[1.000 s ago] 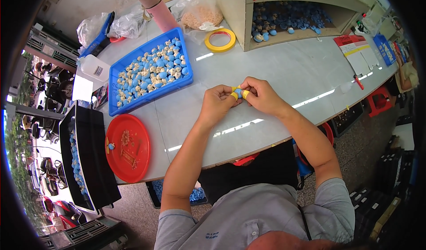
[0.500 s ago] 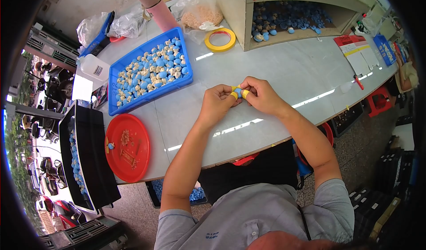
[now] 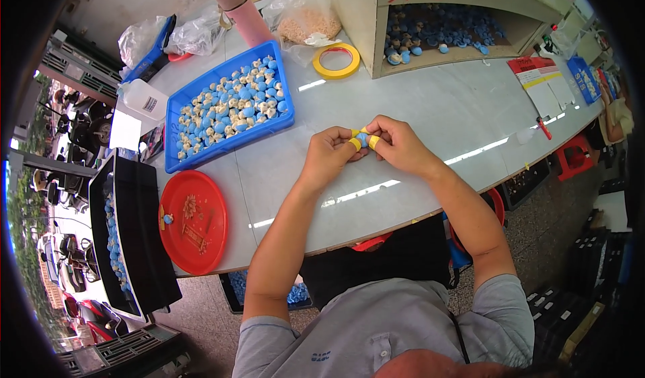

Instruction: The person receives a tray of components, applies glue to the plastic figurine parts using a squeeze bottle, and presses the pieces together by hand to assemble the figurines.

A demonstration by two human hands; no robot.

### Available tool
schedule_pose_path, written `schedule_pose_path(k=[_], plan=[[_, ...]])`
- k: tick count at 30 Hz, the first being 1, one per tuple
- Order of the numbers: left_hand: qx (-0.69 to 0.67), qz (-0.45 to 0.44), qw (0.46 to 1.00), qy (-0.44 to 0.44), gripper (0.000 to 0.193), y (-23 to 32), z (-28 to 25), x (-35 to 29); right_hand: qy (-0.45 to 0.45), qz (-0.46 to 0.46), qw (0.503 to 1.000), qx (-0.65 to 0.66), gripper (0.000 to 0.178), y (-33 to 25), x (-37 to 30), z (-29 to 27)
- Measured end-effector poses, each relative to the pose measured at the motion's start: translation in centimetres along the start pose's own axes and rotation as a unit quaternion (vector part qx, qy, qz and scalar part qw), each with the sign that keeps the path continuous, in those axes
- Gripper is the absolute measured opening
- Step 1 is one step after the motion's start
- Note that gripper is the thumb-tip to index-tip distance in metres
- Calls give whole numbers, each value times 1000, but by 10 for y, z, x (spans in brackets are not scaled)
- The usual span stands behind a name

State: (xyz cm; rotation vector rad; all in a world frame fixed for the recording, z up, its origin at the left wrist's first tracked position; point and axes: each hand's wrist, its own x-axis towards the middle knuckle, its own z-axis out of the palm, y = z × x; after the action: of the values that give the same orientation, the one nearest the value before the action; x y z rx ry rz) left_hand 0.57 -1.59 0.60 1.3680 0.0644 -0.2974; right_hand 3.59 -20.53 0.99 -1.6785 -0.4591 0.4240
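Note:
Between my two hands, above the middle of the table, is a small blue figure piece (image 3: 363, 139), mostly covered by fingertips. My left hand (image 3: 328, 153) pinches it from the left, and my right hand (image 3: 399, 146) pinches it from the right. Yellow tape is wrapped round fingers of both hands. A blue tray (image 3: 290, 117) to the left is filled with many small blue and cream figure pieces (image 3: 232, 103) of a similar kind. The red round plate (image 3: 216, 244) nearer me carries small tan bits, with one small blue and yellow piece at its left rim.
A black bin (image 3: 151, 244) with blue pieces stands left of the plate. Behind the tray are a pink bottle (image 3: 247, 22), a clear bag (image 3: 309, 25) of tan bits and a yellow tape roll (image 3: 336, 61). An open-fronted box (image 3: 356, 22) holds blue pieces. Papers (image 3: 544, 86) lie far right.
Both hands keep their pinch on the small blue piece with hardly any movement. The whole view has shifted very slightly.

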Motion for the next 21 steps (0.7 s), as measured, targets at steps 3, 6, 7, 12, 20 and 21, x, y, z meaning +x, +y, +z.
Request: schedule_pose_path(k=[3, 6, 7, 12, 20, 21], plan=[[-20, 2, 1000, -9, 20, 0, -1, 0, 8, -22, 1000, -10, 11, -1, -1, 0], [-27, 1, 1000, -10, 20, 1, -1, -1, -7, 0, 1000, 20, 12, 0, -1, -2], [-29, -2, 1000, -9, 20, 2, -1, -2, -9, 4, 1000, 26, 11, 0, -1, -2], [-28, -10, 999, -20, 18, 3, -3, -2, -15, 16, 999, 40, 9, -1, -1, -3], [0, -14, 1000, -18, 16, 4, -2, -2, -10, 5, 1000, 12, 6, -1, -2, -2], [1, -11, 1000, -22, 16, 2, -2, -1, -12, 5, 1000, 11, 6, 0, -2, -2]])
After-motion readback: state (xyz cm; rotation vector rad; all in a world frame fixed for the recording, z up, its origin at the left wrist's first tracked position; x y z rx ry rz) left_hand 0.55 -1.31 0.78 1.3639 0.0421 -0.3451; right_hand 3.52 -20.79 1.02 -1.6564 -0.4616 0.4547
